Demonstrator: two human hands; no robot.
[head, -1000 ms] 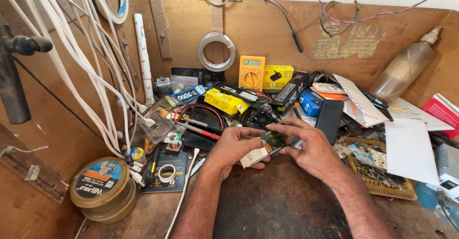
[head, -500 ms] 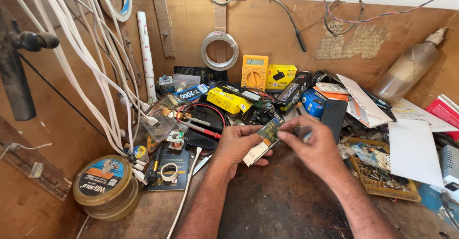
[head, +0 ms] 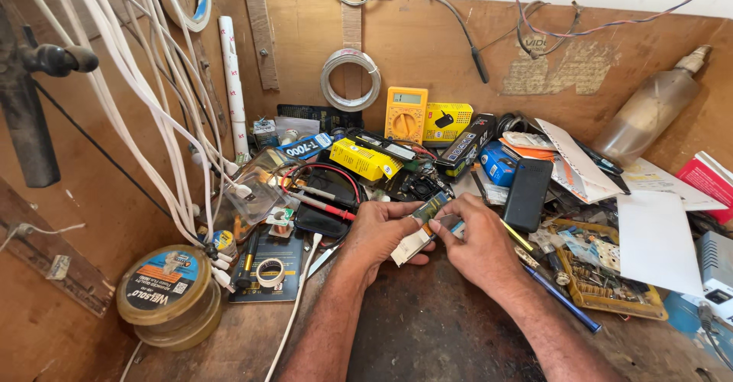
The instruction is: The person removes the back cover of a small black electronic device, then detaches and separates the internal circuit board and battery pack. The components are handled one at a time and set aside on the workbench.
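Observation:
Both my hands meet at the middle of a cluttered wooden workbench. My left hand [head: 379, 233] grips a small flat rectangular part with a white end and a greenish top, the small board [head: 416, 234], tilted up toward me. My right hand [head: 477, 244] closes its fingertips on the board's upper right end. Whatever sits between the right fingertips is hidden. A red-tipped probe [head: 324, 204] and a black device [head: 321, 219] lie just left of my left hand.
A yellow multimeter [head: 405, 113] and yellow boxes [head: 365, 158] stand behind. A black phone [head: 528, 193] and a circuit board [head: 603, 271] lie right. White cables [head: 160, 122] hang left above round tins [head: 164, 290] and a tape roll [head: 269, 273]. A plastic bottle [head: 649, 111] leans at the back right.
Both hands have shifted slightly right and up with the small board. The board has tipped more upright, and the right fingertips have closed in on its upper end.

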